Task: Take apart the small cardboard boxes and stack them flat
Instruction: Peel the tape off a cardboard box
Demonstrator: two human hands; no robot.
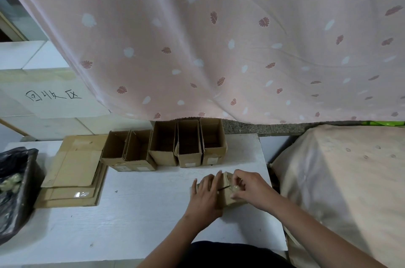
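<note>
A small cardboard box (230,198) lies on the white table (142,213) under both my hands. My left hand (205,194) presses flat on its left side with straight fingers. My right hand (247,186) grips a small tool with a pale round handle and a thin dark blade (224,188) laid across the box top. A stack of flattened boxes (72,171) lies at the table's left. Several open boxes (164,147) stand in a row at the back.
A black rubbish bag (15,191) sits at the left edge. A pink leaf-patterned curtain (219,37) hangs behind the table. A cloth-covered object (339,180) stands close on the right. A white block with handwritten characters (52,96) stands at the back left.
</note>
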